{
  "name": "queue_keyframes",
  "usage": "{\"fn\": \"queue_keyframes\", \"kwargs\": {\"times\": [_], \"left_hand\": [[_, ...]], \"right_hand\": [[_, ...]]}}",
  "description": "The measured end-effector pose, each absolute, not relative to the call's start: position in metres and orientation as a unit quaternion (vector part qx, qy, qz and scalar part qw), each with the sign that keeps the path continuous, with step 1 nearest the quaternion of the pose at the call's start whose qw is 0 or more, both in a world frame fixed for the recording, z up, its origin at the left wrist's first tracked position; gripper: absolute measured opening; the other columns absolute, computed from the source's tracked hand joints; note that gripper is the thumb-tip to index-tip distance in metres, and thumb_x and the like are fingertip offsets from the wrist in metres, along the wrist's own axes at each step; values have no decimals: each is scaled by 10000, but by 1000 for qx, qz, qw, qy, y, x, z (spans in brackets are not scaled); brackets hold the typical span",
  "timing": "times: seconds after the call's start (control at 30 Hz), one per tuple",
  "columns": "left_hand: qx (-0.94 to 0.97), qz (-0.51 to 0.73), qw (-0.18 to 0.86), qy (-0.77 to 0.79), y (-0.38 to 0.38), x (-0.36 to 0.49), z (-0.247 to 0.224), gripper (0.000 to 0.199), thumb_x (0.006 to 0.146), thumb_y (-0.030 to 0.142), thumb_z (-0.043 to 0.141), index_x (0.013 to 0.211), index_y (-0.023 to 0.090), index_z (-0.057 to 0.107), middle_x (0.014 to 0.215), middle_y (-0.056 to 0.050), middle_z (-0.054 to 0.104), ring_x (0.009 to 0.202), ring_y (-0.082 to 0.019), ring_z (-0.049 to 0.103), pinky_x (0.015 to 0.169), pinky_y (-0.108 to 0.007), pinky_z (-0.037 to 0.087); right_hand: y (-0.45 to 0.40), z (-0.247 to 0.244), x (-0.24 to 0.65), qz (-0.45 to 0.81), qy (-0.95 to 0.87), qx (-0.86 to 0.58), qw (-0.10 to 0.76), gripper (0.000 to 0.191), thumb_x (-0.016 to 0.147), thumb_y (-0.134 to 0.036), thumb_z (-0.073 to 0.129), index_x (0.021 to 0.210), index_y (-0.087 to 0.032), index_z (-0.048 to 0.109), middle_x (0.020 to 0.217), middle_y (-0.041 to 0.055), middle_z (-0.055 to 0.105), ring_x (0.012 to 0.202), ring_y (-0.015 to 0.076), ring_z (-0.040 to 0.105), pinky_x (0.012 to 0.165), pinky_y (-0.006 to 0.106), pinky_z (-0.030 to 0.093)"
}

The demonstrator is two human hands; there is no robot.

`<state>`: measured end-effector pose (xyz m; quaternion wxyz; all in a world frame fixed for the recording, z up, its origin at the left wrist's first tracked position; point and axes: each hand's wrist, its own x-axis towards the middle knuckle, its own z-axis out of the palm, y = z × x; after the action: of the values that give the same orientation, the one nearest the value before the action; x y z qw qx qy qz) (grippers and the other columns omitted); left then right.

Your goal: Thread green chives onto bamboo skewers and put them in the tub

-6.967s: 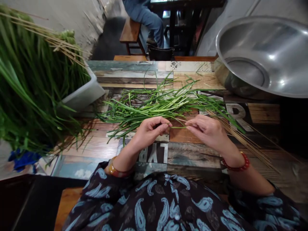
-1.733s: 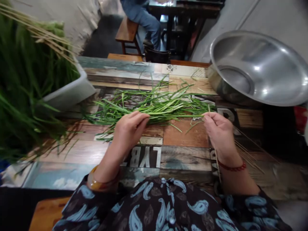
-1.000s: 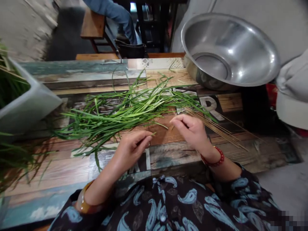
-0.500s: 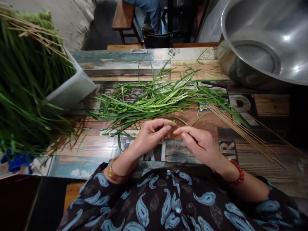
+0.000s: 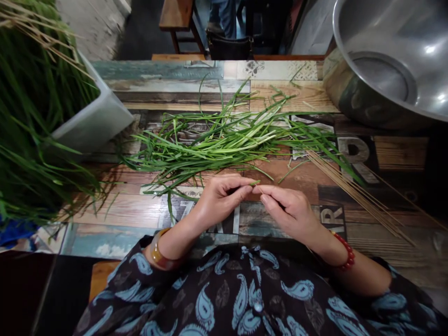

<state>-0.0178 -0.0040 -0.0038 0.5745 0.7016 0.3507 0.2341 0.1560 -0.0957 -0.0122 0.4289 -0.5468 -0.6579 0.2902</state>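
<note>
My left hand [image 5: 224, 196], with an amber bangle at its wrist, pinches a short piece of green chive [image 5: 255, 183]. Its tip shows just past my fingertips. Against it, my right hand [image 5: 292, 210], with a red bead bracelet on the wrist, holds a thin skewer [image 5: 260, 189] between thumb and forefinger. Most of that skewer is hidden by the hand. The fingertips of both hands meet over the table's near middle. Just beyond them lies a loose pile of long green chives [image 5: 224, 144].
Several bare skewers [image 5: 353, 193] lie to the right on the patterned table [image 5: 122, 207]. A large metal bowl [image 5: 367, 100] stands at the back right. At the left, a white bin [image 5: 100, 119] is heaped with chives and skewers. Beyond the table are a stool [image 5: 177, 16] and a person's legs [image 5: 224, 16].
My hands have come closer, so the fingertips now meet at the chive piece and skewer. The view has shifted slightly.
</note>
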Motion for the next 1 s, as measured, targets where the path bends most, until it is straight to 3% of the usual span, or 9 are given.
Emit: {"fn": "queue_keyframes", "kwargs": {"times": [0.57,1.0], "left_hand": [[765,252,486,339,-5,-16,-5,193,908,234,613,947,148,781,731,-48,720,655,-127,629,610,-228,477],[789,258,446,336,-7,-17,-8,220,899,164,566,995,122,760,759,-60,719,715,-136,664,640,-223,501]], "right_hand": [[-98,-15,156,310,-644,-576,396,279,966,-206,506,1141,-214,723,1067,56,785,917,184,760,819,308,620],[-97,-18,157,294,-648,-578,399,271,964,-195,507,1131,-190,720,1055,59,788,916,180,762,816,289,620]]}}
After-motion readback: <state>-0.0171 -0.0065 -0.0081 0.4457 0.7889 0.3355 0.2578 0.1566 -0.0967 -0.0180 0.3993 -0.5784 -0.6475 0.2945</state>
